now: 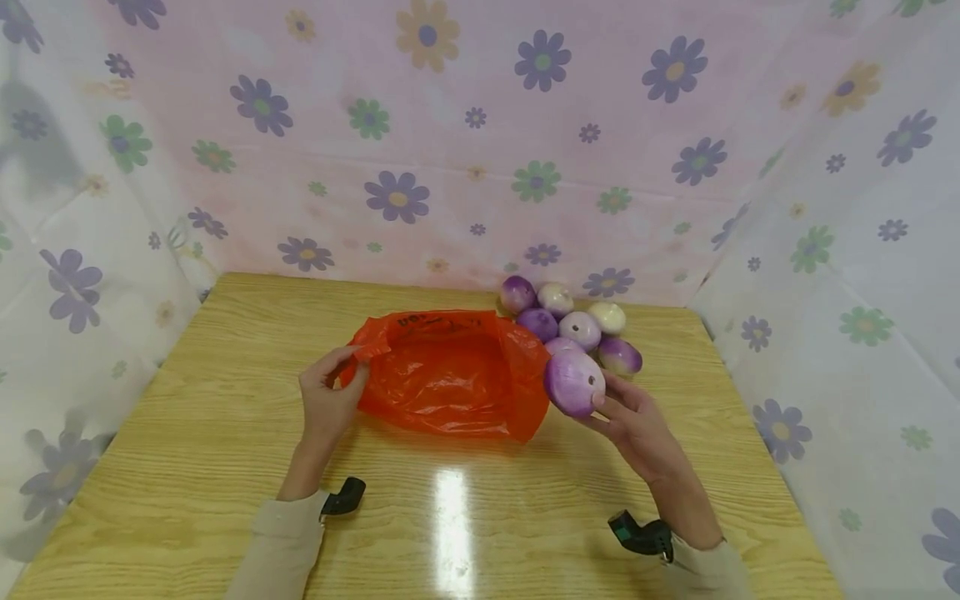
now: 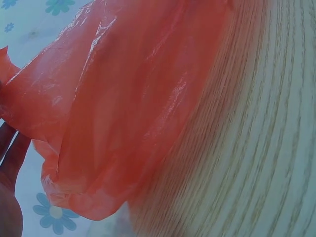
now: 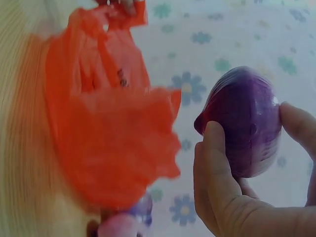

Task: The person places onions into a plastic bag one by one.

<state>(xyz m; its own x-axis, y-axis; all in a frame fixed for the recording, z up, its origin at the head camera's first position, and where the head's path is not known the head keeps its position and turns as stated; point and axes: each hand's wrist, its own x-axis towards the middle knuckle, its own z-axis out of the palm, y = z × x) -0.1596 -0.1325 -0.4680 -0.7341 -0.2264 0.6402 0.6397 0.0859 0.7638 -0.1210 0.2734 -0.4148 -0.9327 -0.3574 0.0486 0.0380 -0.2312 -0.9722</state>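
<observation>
A red plastic bag (image 1: 450, 387) lies on the table with its mouth spread open. My left hand (image 1: 328, 400) pinches the left edge of the bag's mouth between thumb and fingers. In the left wrist view the bag (image 2: 123, 108) fills much of the picture, and only part of that hand shows. My right hand (image 1: 641, 433) holds a purple onion (image 1: 568, 387) just off the bag's right side. Seen from the right wrist, the onion (image 3: 244, 123) sits between the thumb and the fingertips, raised above the table.
Several more purple and whitish onions (image 1: 580, 331) are grouped behind the held one, at the table's back right. The wooden table (image 1: 187, 450) ends against a flowered cloth (image 1: 465, 142) at the back and sides.
</observation>
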